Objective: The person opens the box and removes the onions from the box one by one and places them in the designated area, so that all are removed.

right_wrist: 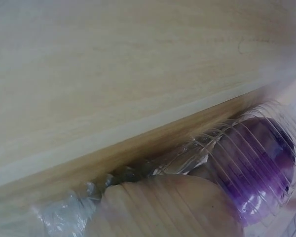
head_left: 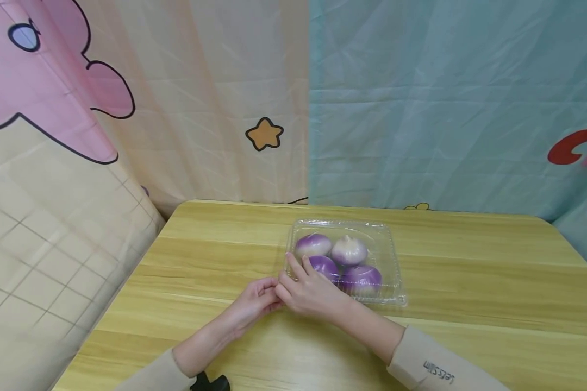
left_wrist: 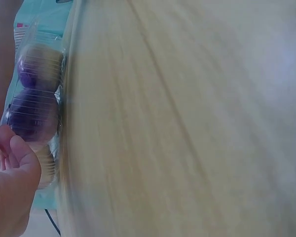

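A clear plastic clamshell box [head_left: 393, 266] stands on the table with its lid down over several purple-and-white bulbs that look like onions [head_left: 349, 251]. At the box's near left corner, my left hand [head_left: 254, 301] pinches the edge between thumb and curled fingers. My right hand [head_left: 313, 293] reaches across the near side and grips the same corner, its fingers over the left edge of the lid. In the left wrist view, the left hand [left_wrist: 15, 182] is close beside the ribbed wall of the box. The exact contact of the fingertips is partly hidden.
The wooden table [head_left: 469, 271] runs back to a patterned curtain [head_left: 420, 108] behind it and another cloth on the left. A black object [head_left: 210, 382] lies by the left sleeve at the near edge of view.
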A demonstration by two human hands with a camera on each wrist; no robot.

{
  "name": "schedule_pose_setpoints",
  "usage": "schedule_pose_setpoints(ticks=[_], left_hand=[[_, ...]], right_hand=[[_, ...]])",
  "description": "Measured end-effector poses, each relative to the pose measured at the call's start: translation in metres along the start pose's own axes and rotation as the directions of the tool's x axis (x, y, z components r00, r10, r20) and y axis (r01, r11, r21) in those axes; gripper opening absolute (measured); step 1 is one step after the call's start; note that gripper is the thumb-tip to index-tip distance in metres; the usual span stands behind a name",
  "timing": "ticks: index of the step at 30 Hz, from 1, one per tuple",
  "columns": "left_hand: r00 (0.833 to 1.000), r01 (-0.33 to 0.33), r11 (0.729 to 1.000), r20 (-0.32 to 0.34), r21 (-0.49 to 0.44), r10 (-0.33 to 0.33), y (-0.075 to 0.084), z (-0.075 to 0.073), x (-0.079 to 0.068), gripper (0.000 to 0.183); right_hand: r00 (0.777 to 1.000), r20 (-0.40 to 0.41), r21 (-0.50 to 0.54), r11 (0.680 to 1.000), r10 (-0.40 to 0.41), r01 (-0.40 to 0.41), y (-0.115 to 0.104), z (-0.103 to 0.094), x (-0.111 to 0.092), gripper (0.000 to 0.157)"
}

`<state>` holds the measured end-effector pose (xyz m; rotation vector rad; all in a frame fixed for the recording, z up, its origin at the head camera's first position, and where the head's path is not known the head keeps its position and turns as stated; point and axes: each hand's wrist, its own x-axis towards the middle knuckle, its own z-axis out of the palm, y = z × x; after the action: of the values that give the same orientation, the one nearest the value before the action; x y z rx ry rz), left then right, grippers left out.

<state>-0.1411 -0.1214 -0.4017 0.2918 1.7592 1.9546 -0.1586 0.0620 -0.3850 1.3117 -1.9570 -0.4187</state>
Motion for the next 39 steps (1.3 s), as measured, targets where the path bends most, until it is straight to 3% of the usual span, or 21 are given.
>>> schedule_pose_setpoints(ticks=[4, 9, 18, 28, 31, 34, 39], left_hand=[[1.000, -0.017, 1.000, 0.002, -0.006, 0.017, -0.001, 0.001, 0.001, 0.024], [1.000, -0.006, 1.000, 0.015, 0.003, 0.006, 0.000, 0.000, 0.001, 0.019], [0.999, 0.030, 0.999, -0.024, 0.045, -0.029, 0.006, -0.002, 0.002, 0.033], [0.997, 0.060, 0.996, -0.057, 0.064, -0.056, 0.011, -0.003, 0.000, 0.035], [0.996, 0.071, 0.995, -0.053, 0.065, -0.067, 0.012, -0.003, 0.000, 0.037], [0.995, 0.086, 0.995, -0.054, 0.060, -0.083, 0.015, -0.004, -0.001, 0.041], [0.988, 0.133, 0.990, -0.087, 0.051, -0.129, 0.017, -0.004, -0.005, 0.044]], right_hand=[[1.000, -0.013, 0.017, 1.000, 0.014, -0.014, 0.000, 0.000, 0.000, 0.044], [1.000, -0.013, 0.061, 0.998, 0.025, -0.024, 0.002, -0.004, 0.001, 0.026], [0.999, 0.005, 0.075, 0.996, 0.043, -0.043, 0.004, -0.004, 0.000, 0.015], [0.995, -0.016, 0.136, 0.986, 0.096, -0.093, 0.003, -0.007, 0.003, 0.029], [0.986, -0.003, 0.270, 0.950, 0.164, -0.157, 0.007, -0.012, 0.004, 0.033], [0.970, 0.053, 0.403, 0.884, 0.236, -0.237, 0.018, -0.022, 0.001, 0.040], [0.939, 0.136, 0.504, 0.794, 0.316, -0.340, 0.042, -0.036, -0.029, 0.050]])
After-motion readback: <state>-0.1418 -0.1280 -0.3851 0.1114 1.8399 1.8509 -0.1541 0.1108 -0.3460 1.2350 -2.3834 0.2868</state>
